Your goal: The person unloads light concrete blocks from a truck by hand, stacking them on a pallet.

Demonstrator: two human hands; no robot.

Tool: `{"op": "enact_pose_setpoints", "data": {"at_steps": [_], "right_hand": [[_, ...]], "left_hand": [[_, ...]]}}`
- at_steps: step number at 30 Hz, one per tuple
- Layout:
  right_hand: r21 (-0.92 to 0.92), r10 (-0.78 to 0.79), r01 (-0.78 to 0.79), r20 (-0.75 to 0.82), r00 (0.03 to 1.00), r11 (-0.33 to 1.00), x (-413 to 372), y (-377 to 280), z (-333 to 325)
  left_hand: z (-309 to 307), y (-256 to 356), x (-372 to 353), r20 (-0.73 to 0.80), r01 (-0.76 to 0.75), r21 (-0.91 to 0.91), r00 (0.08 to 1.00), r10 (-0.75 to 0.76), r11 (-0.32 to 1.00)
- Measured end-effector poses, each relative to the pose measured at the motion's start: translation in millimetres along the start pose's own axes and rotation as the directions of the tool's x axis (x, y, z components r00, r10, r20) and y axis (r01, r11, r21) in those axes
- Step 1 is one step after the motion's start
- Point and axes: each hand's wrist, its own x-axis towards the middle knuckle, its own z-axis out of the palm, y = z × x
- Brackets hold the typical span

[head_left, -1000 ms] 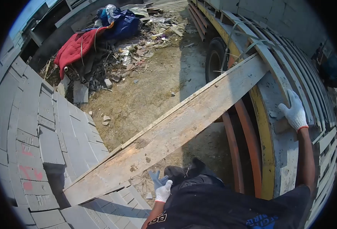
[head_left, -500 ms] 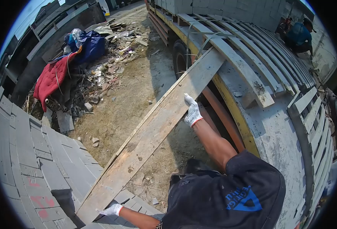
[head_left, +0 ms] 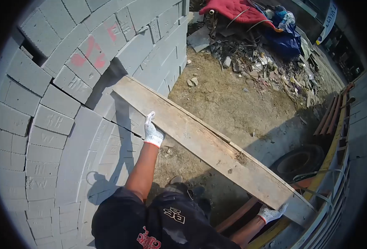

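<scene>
Plank (head_left: 200,143) gripped mid-edge by L hand (head_left: 153,132), truck-end by R hand (head_left: 270,213); best held level, lifted evenly off blocks (head_left: 46,120).

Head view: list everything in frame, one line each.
plank: one, pale wood, running from the block stack to the truck bed
concrete blocks: many, grey, stacked at left, some marked red
rubble: one heap, mixed, on the dirt at top
cloth: one, red, on the rubble
tarp: one, blue, beside the cloth
tyre: one, black, lower right
truck bed: one, grey, right edge
left hand: white glove, gripping the plank's near edge
right hand: white glove, at the plank's truck end, grip unclear
</scene>
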Motion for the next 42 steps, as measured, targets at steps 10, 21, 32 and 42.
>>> {"op": "enact_pose_setpoints", "data": {"at_steps": [10,21,32,42], "right_hand": [[0.072,0.044,-0.020,-0.361,0.932,0.997,29.5,-66.8,-49.9],[0.043,-0.112,0.159,-0.532,0.839,0.986,61.5,-8.7,12.1],[-0.086,-0.187,0.181,-0.714,0.675,0.980,95.5,85.0,145.3],[-0.125,-0.104,0.010,-0.773,0.625,0.992,207.7,180.4,245.6]], "left_hand": [[73.9,-30.3,-53.6,0.034,0.161,0.038,0.986,-0.163,0.986],[184.1,-149.1,163.2,0.030,0.466,0.110,0.881,-0.472,0.878],[276.2,-202.9,376.0,-0.027,0.596,0.259,0.791,-0.611,0.761],[275.9,-310.0,594.1,-0.189,0.653,0.494,0.725,-0.662,0.574]]}}
